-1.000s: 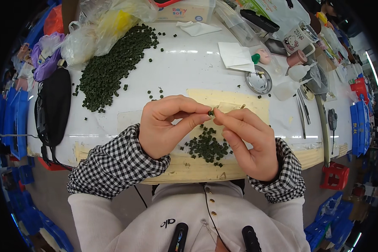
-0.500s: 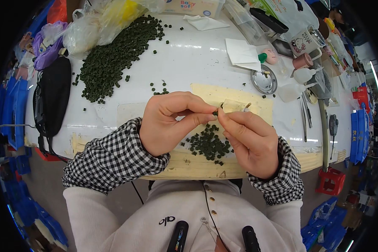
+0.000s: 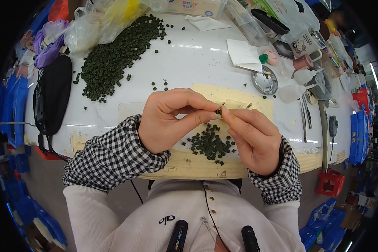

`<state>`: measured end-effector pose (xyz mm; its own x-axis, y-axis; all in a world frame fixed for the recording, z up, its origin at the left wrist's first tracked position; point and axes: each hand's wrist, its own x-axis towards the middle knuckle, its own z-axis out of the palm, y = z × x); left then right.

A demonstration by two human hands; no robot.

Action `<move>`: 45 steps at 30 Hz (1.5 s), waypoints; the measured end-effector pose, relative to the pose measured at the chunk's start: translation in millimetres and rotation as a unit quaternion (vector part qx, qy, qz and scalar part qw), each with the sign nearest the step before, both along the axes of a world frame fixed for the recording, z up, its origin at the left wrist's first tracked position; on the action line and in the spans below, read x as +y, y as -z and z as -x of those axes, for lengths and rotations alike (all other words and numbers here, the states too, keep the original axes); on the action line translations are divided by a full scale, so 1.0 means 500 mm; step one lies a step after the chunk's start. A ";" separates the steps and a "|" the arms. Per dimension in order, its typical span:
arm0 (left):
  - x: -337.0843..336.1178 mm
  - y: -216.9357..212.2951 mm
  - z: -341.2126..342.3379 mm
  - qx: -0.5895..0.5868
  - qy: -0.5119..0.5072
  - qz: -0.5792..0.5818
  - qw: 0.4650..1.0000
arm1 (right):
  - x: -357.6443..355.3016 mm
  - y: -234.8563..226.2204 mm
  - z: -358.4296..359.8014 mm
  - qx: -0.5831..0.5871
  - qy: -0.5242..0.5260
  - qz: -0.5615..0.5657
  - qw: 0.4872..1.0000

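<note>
Pinching dark green bead (image 3: pixel 218 112) between both hands (axis unclear).

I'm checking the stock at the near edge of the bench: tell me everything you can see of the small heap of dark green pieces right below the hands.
The small heap of dark green pieces is a loose cluster of tiny, chunky, matt dark green bits, all alike, with strays scattered at its edges. It lies on the pale wooden board at the near table edge, between the left hand and the right hand, which partly cover it. One similar piece is pinched between the fingertips above it. Material cannot be told.
</note>
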<state>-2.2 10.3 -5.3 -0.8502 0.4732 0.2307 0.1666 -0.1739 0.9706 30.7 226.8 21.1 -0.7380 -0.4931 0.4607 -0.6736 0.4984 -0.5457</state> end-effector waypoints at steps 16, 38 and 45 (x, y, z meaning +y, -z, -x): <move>0.010 0.010 0.004 0.218 0.138 0.300 0.918 | 0.193 0.038 -0.056 -0.047 0.273 -0.148 0.950; -0.097 -0.002 0.094 0.154 0.039 0.413 0.897 | 0.151 0.065 -0.024 0.067 0.250 -0.246 0.934; -0.079 0.002 0.084 0.166 0.034 0.449 0.877 | 0.167 0.059 -0.027 0.012 0.258 -0.185 0.948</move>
<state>-44.3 -29.2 -6.1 -0.7693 0.6381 -0.0311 0.4852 0.6153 0.6213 44.3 310.4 -8.4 -0.9166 -0.2010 0.3457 -0.2983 0.9194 -0.2564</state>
